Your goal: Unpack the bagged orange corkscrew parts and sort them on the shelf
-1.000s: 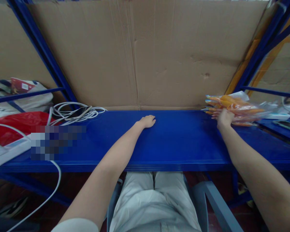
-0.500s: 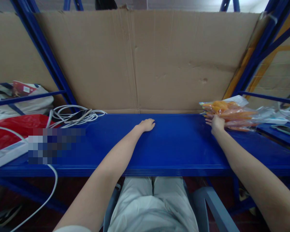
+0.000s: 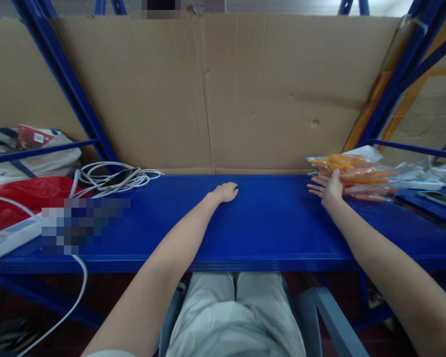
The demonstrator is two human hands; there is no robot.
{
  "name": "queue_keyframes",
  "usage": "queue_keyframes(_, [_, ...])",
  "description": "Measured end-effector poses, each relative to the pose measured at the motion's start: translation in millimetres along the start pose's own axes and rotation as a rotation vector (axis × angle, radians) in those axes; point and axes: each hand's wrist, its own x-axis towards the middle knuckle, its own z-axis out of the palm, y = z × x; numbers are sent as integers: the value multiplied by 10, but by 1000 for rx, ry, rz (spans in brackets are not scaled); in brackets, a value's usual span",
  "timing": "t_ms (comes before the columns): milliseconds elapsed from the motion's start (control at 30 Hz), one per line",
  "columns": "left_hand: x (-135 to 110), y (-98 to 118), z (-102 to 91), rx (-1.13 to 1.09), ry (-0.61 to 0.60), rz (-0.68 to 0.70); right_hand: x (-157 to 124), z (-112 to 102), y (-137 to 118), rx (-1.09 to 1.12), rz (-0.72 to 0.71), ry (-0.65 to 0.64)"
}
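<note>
My left hand rests palm down on the blue tabletop, fingers stretched out and nothing held. At the right, my right hand is spread with its thumb up, just beside clear plastic bags of orange, carrot-like items. Its back edge is close against the bags; whether it touches them I cannot tell. Nothing shows in its fingers.
Coiled white cables lie at the back left, near a red plastic bag and a white power strip. A cardboard panel stands along the back between blue metal posts. A phone-like object lies far right.
My right hand's fingers have spread and shifted slightly left and down, off the bags' near edge. The left hand and the bags stay almost where they were.
</note>
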Motion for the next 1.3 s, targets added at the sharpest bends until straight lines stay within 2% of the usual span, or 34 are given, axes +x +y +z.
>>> queue_keyframes(133, [21, -22, 21, -5, 8, 2, -101, 55, -4, 59, -37, -35])
queue_keyframes(300, [10, -11, 13, -9, 6, -4, -185, 131, -14, 146, -15, -43])
queue_keyframes(500, [-27, 23, -22, -14, -1, -12, -171, 112, -74, 171, -102, -167])
queue_keyframes(667, [-6, 3, -10, 1, 1, 1, -141, 104, -86, 239, -85, -64])
queue_keyframes(967, [20, -8, 11, -3, 2, 3, -94, 31, -176, 300, 2, 29])
queue_keyframes(1200, [31, -30, 20, -5, 5, 16, 13, -53, -210, 260, 41, 40])
queue_keyframes(1300, [32, -30, 20, -8, 10, 20, 76, -70, -184, 210, -6, 8])
